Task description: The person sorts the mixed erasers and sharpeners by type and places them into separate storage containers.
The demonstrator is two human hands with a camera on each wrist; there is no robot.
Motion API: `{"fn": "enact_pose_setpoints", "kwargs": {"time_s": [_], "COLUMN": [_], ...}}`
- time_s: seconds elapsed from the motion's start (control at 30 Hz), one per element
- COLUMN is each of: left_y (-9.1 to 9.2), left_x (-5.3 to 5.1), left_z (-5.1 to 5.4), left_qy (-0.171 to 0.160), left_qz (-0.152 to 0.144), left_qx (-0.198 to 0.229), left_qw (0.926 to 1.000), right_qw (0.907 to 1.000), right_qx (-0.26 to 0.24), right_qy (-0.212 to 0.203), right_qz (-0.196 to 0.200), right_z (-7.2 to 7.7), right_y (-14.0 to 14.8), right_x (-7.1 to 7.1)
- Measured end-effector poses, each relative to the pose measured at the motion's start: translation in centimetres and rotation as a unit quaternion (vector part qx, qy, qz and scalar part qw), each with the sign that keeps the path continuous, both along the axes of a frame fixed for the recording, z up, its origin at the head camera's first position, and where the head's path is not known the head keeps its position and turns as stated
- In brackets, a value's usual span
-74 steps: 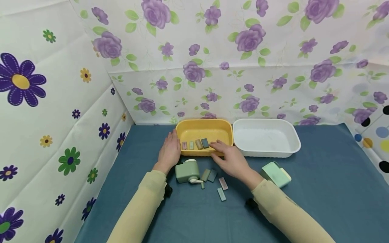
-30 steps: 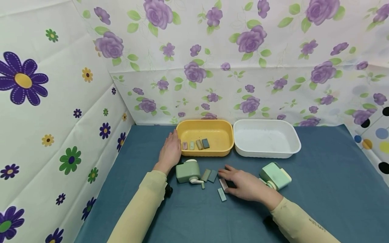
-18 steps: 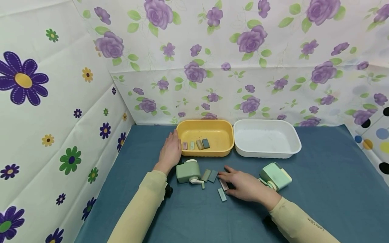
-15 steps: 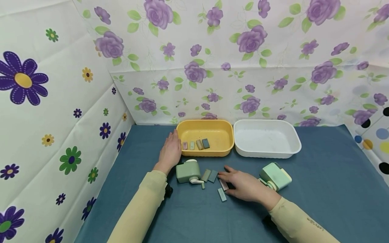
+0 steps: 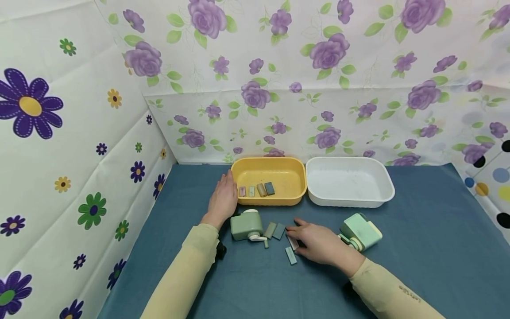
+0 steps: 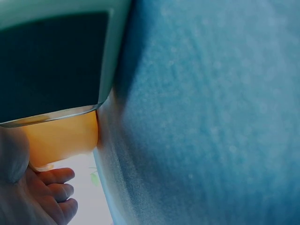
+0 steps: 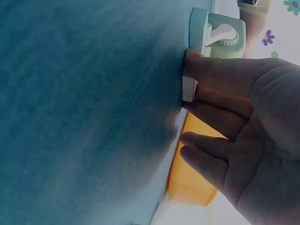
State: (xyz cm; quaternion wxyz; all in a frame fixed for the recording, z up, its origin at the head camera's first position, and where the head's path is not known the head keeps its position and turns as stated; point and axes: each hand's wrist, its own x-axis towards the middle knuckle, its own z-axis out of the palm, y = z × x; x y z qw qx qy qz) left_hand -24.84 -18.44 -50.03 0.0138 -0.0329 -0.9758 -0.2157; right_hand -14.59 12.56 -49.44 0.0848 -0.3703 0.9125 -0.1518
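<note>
The pink block [image 5: 292, 242] lies flat on the desk [image 5: 255, 283], between a pale blue block [image 5: 291, 255] and a grey-blue block [image 5: 279, 231]. The right hand [image 5: 318, 243] pinches it narrowly, thumb at one end and a fingertip at the other; the right wrist view is dim, so how firmly they press is hard to tell. The block looks small, light and stiff, perhaps a little chalky, and unlikely to dent. End to end is a sound hold, since its low sides leave little for fingers to get under.

The left hand [image 5: 223, 195] rests along the left end of the yellow tray [image 5: 271, 170], fingers extended, gripping nothing. Four small blocks [image 5: 269, 188] lie inside that tray, and a white tray [image 5: 350, 203] stands just beside it. A grey-green box with a crank [image 5: 244, 227] sits near the left wrist; a mint box [image 5: 361, 230] lies beyond the right one.

Blue cloth with soft creases covers the desk, which should keep blocks from sliding. Behind hangs a sheet of purple roses [image 5: 255, 95]; at left, a daisy-print sheet [image 5: 40, 177].
</note>
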Motion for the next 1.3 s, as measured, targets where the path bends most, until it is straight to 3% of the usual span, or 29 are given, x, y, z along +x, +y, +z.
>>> {"fn": "enact_pose_setpoints", "kwargs": {"time_s": [0.23, 1.07, 1.3], "left_y": [0.07, -0.16, -0.10], "left_x": [0.01, 0.47, 0.19], "left_z": [-0.04, -0.05, 0.02], "left_qy": [0.002, -0.005, 0.005], "left_qz": [-0.001, -0.005, -0.008], "left_qx": [0.000, -0.002, -0.002], "left_qw": [1.0000, 1.0000, 1.0000], "right_qw": [0.9996, 0.9997, 0.9992], "right_qx": [0.018, 0.018, 0.030], "right_qy": [0.020, 0.019, 0.027], "right_qz": [-0.003, -0.002, 0.001], "right_z": [0.39, -0.18, 0.11], "right_y": [-0.40, -0.49, -0.59], "right_x": [0.32, 0.37, 0.10]}}
